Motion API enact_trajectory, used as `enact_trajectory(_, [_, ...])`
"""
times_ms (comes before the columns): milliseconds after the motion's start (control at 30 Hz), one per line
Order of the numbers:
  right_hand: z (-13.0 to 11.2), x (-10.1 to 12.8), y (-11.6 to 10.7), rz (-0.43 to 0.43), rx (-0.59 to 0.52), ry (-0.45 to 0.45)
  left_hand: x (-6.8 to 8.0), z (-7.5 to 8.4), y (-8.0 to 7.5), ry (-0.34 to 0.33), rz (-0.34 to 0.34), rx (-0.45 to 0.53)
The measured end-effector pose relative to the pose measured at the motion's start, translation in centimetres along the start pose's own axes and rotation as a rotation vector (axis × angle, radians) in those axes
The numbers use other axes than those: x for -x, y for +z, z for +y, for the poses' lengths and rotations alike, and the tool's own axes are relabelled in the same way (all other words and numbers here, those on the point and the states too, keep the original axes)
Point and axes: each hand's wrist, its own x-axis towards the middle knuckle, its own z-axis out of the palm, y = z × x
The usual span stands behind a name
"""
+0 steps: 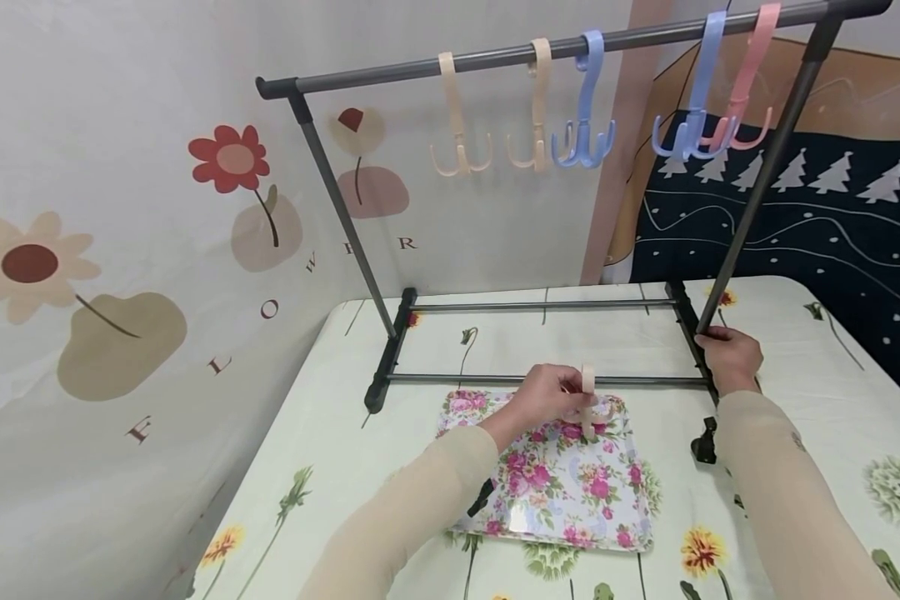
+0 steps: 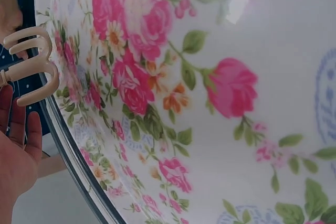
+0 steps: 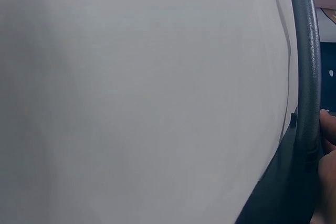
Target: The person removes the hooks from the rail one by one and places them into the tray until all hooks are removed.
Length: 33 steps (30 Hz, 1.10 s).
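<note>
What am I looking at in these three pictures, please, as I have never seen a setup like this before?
There is no machine doing the work here, only a person's two bare hands. The wide picture comes from a camera worn on the head; the other two come from one camera on each wrist.

A dark grey garment rack stands on a flower-print cloth, and a rose-patterned tray lies there too. From the rack's top rail hang two beige hooks, two blue hooks and one pink hook.

The left hand has another beige hook in its grip, above the tray. The right hand holds the rack's right upright near its base.
</note>
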Motion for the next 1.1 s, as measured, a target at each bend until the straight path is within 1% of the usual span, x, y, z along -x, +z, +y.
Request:
enact_trajectory(100, [-0.1, 0.1, 0.1, 0.001, 0.004, 0.001, 0.0, -0.1, 0.1, 0.009, -0.007, -0.021])
enact_trajectory(300, [-0.2, 0.4, 0.0, 0.000, 0.017, 0.001, 0.0, -0.3, 0.0, -0.002, -0.035, -0.045])
enact_trajectory(433, [-0.2, 0.4, 0.0, -0.001, 0.008, 0.000, 0.2, -0.6, -0.2, -0.003, -0.064, -0.056])
enact_trajectory(567, [-0.1, 0.3, -0.1, -0.003, 0.002, 0.000, 0.3, -0.8, -0.8, -0.008, -0.064, -0.069])
enact_trajectory(700, [-0.1, 0.2, -0.3, -0.010, 0.001, 0.000, 0.3, -0.8, -1.7, -0.022, -0.040, -0.090])
enact_trajectory(767, [-0.1, 0.2, -0.3, -0.009, 0.004, -0.002, 0.4, -0.8, -2.2, -0.032, -0.030, -0.086])
enact_trajectory(867, [-0.1, 0.2, -0.3, -0.007, 0.004, -0.003, 0.3, -0.8, -3.0, -0.028, -0.005, -0.085])
enact_trajectory(1100, [-0.1, 0.1, -0.3, -0.011, -0.003, 0.000, 0.1, -0.3, -5.0, -0.016, 0.094, -0.047])
